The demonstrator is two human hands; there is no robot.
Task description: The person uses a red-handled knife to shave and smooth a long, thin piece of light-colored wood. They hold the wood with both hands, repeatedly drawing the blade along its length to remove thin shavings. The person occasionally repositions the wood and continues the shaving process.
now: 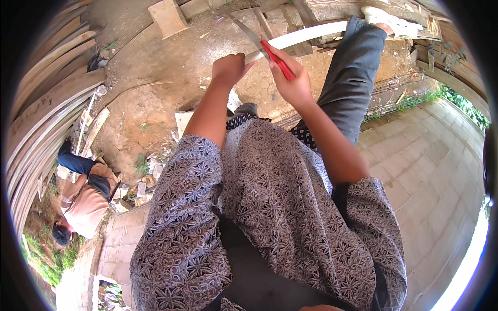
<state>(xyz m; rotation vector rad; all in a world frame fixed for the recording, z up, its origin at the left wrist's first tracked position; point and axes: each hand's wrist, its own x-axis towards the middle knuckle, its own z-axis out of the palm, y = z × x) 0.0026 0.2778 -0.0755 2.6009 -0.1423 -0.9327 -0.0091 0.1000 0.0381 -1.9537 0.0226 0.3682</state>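
Observation:
My right hand [295, 82] grips the red handle of a hand saw [276, 59]. The saw's thin grey blade points away to the upper left and crosses a long pale strip [308, 34]. My left hand [229, 67] is closed around the near-left end of this strip, just left of the blade. From there the strip runs right toward my raised right leg, where its far end is hidden near the shin. Bright light washes out the strip, so I cannot tell whether it is wood or plastic.
My right foot [391, 23] rests on stacked planks [332, 10] at the upper right. Long boards [46, 109] lean along the left side. Another person [85, 202] crouches at the lower left, near rubble [148, 181]. A paved strip [415, 171] lies right, bare earth ahead.

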